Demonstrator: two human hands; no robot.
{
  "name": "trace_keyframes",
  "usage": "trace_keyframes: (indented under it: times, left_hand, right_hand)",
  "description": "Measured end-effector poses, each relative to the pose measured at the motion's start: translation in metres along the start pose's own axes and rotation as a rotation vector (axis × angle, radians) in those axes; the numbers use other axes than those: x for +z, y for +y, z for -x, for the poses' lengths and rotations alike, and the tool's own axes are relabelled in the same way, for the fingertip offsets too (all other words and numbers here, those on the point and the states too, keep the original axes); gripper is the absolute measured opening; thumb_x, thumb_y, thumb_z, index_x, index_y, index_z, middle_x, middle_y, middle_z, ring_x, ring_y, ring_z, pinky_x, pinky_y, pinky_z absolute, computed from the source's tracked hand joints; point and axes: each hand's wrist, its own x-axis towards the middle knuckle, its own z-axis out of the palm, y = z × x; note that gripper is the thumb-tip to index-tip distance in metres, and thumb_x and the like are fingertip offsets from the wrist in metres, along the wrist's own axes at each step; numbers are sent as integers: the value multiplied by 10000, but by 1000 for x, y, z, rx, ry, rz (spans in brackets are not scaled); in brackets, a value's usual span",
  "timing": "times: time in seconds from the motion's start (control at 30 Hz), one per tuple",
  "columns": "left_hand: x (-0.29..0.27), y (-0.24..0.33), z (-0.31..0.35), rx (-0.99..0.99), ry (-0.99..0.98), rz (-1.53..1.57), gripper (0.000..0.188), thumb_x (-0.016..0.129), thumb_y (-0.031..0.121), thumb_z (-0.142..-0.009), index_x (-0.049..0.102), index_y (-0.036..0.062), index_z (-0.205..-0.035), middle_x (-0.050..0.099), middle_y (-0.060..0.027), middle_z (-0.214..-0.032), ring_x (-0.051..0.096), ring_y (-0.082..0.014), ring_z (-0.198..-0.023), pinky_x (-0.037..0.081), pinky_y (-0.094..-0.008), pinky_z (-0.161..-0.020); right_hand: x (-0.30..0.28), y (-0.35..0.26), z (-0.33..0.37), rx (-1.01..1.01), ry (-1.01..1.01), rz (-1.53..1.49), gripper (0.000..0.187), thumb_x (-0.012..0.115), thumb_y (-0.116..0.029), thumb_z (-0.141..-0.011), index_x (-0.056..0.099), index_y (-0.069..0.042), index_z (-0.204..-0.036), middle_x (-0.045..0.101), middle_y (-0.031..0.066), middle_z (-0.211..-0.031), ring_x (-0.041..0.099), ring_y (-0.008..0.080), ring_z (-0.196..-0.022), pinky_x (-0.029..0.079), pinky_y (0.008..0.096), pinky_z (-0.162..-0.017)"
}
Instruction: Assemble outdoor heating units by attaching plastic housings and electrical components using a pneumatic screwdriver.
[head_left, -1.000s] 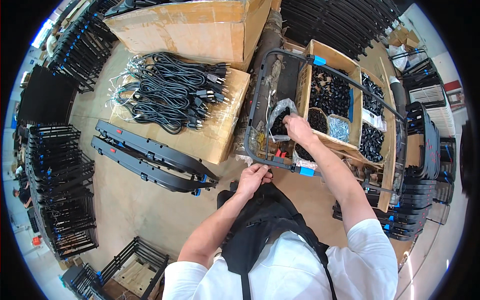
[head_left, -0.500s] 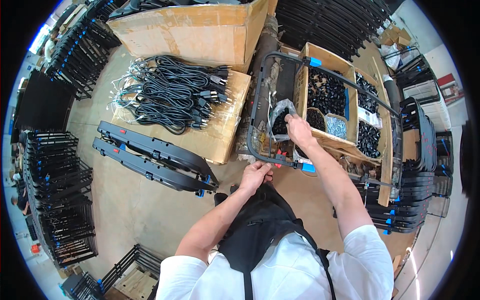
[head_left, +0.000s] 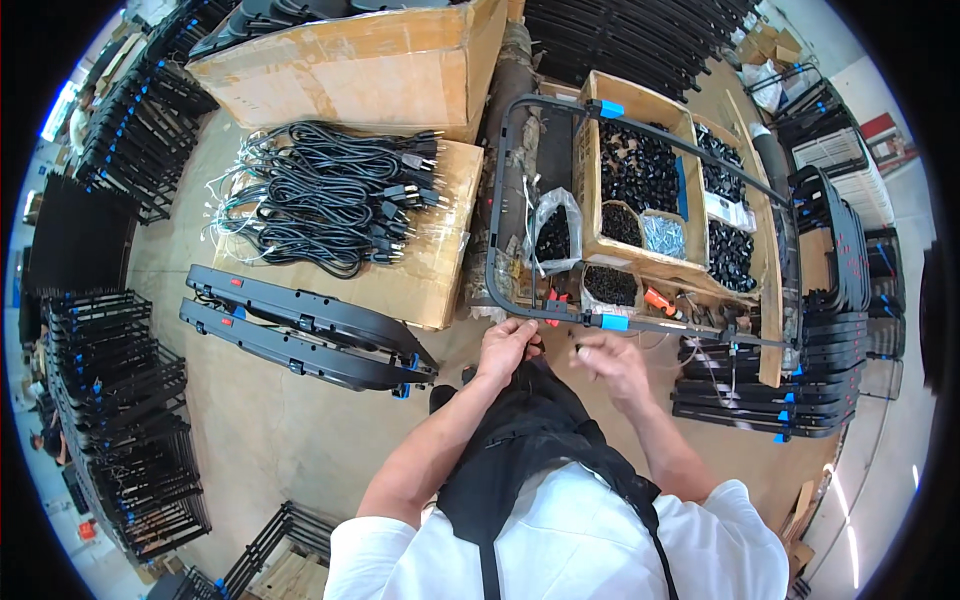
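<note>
A black tubular frame (head_left: pixel 496 225) with blue clips lies across the bench in front of me. My left hand (head_left: pixel 508 350) is closed just below the frame's near left corner, fingers curled round something I cannot make out. To its right, my right hand (head_left: pixel 612 365) pinches what looks like a small black part at its fingertips, a little short of the frame's near bar. Inside the frame stands a clear plastic bag (head_left: pixel 553 235) of small black parts. Next to it, a small container (head_left: pixel 610 287) holds black screws, and an orange-handled tool (head_left: pixel 660 301) lies close by.
A wooden box (head_left: pixel 590 165) beyond the frame has compartments of black parts and silver screws. Bundled black power cords (head_left: pixel 330 195) lie on a cardboard box (head_left: pixel 440 290) at left. Two long black housings (head_left: pixel 300 320) stand before it. Stacked black frames (head_left: pixel 120 400) line both sides.
My right hand has drawn back from the plastic bag toward me, ending beside my left hand below the near bar. My left hand has stayed nearly in place. The view has shifted slightly.
</note>
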Motion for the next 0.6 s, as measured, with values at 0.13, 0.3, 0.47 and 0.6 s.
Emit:
trace_keyframes:
  times: [0.13, 0.3, 0.47, 0.6]
  left_hand:
    - [6, 16, 5, -76, 9, -40, 225, 719, 289, -1029, 680, 75, -1088, 739, -54, -940, 708, -160, -734, 557, -300, -649]
    - [1, 27, 0, -163, 15, -72, 248, 733, 320, -1018, 680, 79, -1048, 746, -51, -931, 718, -161, -739, 570, -300, -659]
    - [-7, 28, -5, -205, -17, -135, 267, 742, 339, -1007, 709, 81, -1068, 758, -63, -924, 719, -169, -742, 587, -322, -689]
    - [-5, 27, -4, -206, -18, -145, 288, 734, 343, -1011, 714, 67, -1091, 763, -71, -932, 720, -176, -751, 595, -336, -713]
  right_hand:
    - [20, 85, -13, 271, 8, -489, 430, 732, -241, -988, 621, 5, -1323, 755, 75, -1059, 698, 137, -862, 512, 284, -679]
    - [61, 93, -64, 328, -60, -765, 260, 697, -261, -1011, 654, -118, -1224, 735, -7, -1061, 649, 122, -887, 442, 284, -743]
    - [80, 85, -70, 310, -124, -888, 171, 696, -273, -1017, 689, -175, -1158, 717, -36, -1015, 628, 114, -871, 419, 294, -756]
    - [77, 95, -78, 347, -174, -896, 165, 695, -293, -1026, 693, -191, -1156, 699, -45, -992, 617, 109, -873, 430, 302, -775]
